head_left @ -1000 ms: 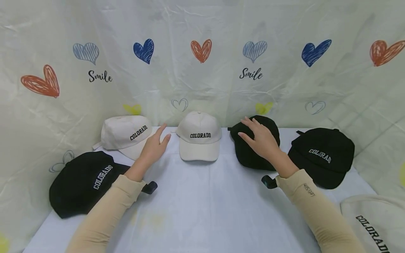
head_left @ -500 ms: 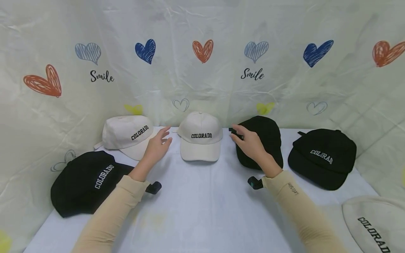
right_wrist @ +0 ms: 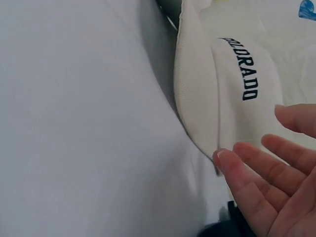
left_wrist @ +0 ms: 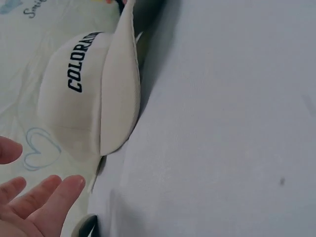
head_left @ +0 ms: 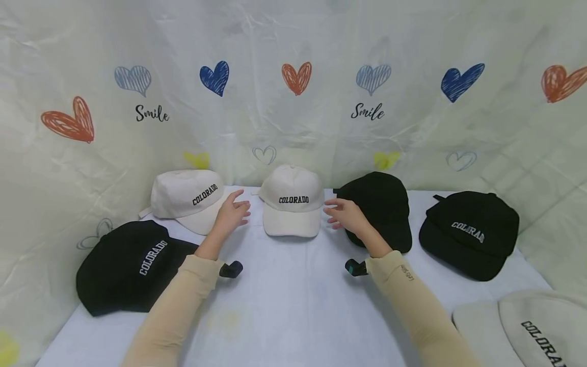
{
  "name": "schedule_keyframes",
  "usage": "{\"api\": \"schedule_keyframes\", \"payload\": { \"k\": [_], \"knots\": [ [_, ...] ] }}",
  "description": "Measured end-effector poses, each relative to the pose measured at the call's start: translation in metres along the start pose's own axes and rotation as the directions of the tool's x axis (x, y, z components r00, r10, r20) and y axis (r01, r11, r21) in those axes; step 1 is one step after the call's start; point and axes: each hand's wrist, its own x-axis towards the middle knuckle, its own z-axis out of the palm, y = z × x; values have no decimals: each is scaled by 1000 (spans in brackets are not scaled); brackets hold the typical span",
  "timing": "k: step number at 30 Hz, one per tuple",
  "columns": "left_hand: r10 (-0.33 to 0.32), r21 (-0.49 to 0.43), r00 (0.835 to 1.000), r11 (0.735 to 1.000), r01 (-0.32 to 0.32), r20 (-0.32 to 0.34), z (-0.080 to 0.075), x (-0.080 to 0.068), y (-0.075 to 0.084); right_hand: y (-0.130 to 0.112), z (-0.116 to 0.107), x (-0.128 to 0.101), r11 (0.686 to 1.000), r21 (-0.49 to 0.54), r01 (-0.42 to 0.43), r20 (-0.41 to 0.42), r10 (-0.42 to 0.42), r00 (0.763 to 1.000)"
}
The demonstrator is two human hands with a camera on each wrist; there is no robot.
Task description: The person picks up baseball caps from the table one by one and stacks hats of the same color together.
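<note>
A white baseball cap [head_left: 291,186] lettered COLORADO sits at the back middle of the table, its brim facing me. My left hand [head_left: 231,214] is a short way left of it, fingers spread and holding nothing; the left wrist view shows the same cap [left_wrist: 74,103] beyond the fingertips [left_wrist: 73,185]. On the other side, my right hand [head_left: 346,214] has its fingers close to the cap's right edge, relaxed and holding nothing. In the right wrist view the fingers [right_wrist: 232,168] overlap the lower end of the cap's brim [right_wrist: 195,89].
Another white cap [head_left: 185,193] lies behind my left hand, with a black cap [head_left: 124,265] nearer me. To the right are a black cap [head_left: 380,204] partly behind my right hand, another black cap [head_left: 472,229] and a white cap [head_left: 541,326]. A printed curtain [head_left: 293,127] hangs behind.
My right hand has left the black cap at back right and moved left and down toward the middle white cap. The left hand has shifted slightly right.
</note>
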Motion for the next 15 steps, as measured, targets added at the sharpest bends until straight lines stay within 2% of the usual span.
{"api": "schedule_keyframes", "payload": {
  "k": [4, 7, 10, 15],
  "knots": [
    [-100, -102, 995, 990, 102, 20, 5, 3, -2, 5, 6, 6, 993, 71, -95, 26, 94, 995],
    [-151, -147, 988, 977, 153, 23, 7, 6, -5, 5, 8, 11, 989, 71, -132, 40, 129, 991],
    [-185, -180, 982, 966, 187, 31, 8, 9, -8, 6, 11, 16, 985, 61, -161, 55, 158, 986],
    [-228, -247, 969, 938, 244, 91, 10, 11, -11, 7, 14, 22, 972, 83, -219, 59, 215, 975]
  ]
}}
